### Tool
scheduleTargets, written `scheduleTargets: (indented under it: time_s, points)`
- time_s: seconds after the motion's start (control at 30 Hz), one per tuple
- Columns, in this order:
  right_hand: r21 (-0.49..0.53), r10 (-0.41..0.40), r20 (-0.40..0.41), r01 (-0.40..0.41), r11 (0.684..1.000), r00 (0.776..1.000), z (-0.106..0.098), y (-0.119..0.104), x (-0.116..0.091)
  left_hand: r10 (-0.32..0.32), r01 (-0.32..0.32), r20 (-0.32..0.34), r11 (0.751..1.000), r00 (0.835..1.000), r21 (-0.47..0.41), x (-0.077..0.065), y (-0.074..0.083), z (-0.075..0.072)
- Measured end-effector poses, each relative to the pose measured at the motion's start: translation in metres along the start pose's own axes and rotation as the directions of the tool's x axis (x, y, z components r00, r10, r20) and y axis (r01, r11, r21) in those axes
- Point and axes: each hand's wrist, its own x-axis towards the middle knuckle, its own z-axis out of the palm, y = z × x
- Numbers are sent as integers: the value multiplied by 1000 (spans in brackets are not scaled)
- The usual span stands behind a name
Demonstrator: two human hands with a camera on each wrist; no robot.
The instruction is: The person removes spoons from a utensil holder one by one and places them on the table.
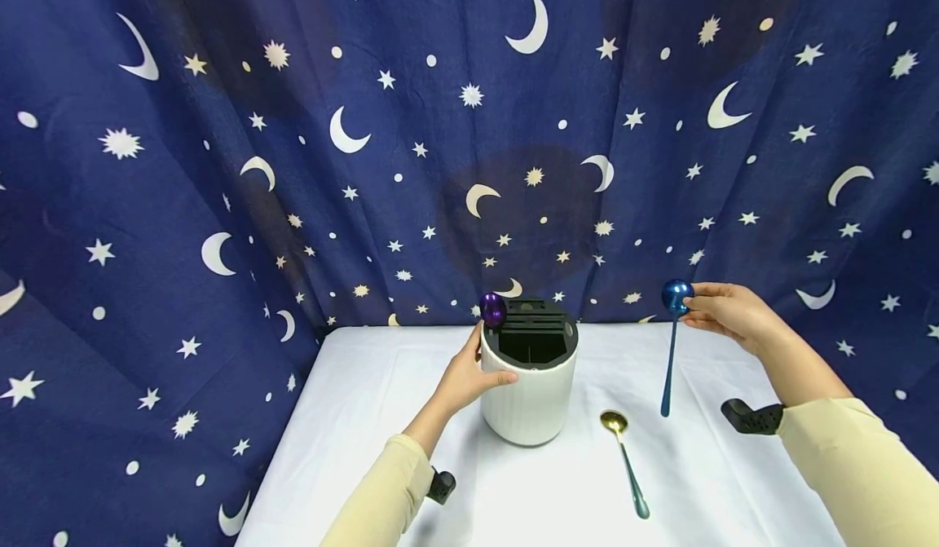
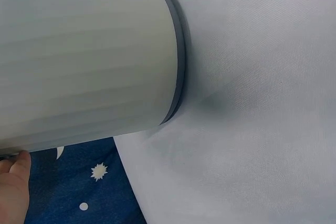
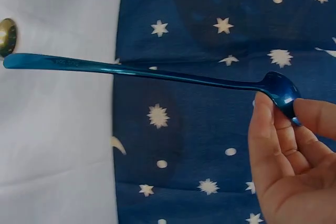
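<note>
My right hand [image 1: 729, 315] pinches a blue long-handled spoon [image 1: 671, 368] by its bowl, and the handle hangs down over the table. In the right wrist view the thumb and fingers hold the edge of the spoon's bowl [image 3: 286, 90]. My left hand [image 1: 469, 377] grips the near left side of a white ribbed utensil holder [image 1: 526, 404], its thumb along the front near the rim. A purple spoon [image 1: 492, 309] stands in the holder at the left, only its bowl showing. On the table lies a spoon with a gold bowl and teal handle [image 1: 627, 467].
The holder's black top [image 1: 534, 331] has a wide opening and narrower slots behind it. A white cloth covers the table [image 1: 352, 425]. A dark blue curtain [image 1: 411, 164] with moons and stars hangs behind and at the left.
</note>
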Motion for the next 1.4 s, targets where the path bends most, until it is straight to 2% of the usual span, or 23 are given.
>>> scheduleTargets:
  time_s: [0.4, 0.57, 0.73, 0.87, 1.13, 1.4]
  points:
    - [16, 71, 43, -72, 997, 997, 10, 48, 4, -24, 23, 3, 1000, 1000, 8, 3, -4, 0]
    - [77, 114, 60, -118, 990, 992, 11, 69, 2, -16, 16, 2, 1000, 1000, 6, 4, -6, 1]
    - [161, 179, 68, -188, 969, 982, 12, 91, 3, -8, 8, -1, 1000, 1000, 4, 4, -7, 1]
    - [203, 193, 86, -207, 957, 977, 12, 106, 3, -2, 2, -1, 1000, 1000, 7, 4, -6, 1]
    - [217, 185, 109, -205, 954, 977, 20, 118, 5, 4, -4, -3, 1000, 1000, 18, 4, -6, 0]
    - [222, 183, 122, -207, 953, 975, 29, 125, 11, 18, -18, -6, 1000, 1000, -9, 5, -6, 0]
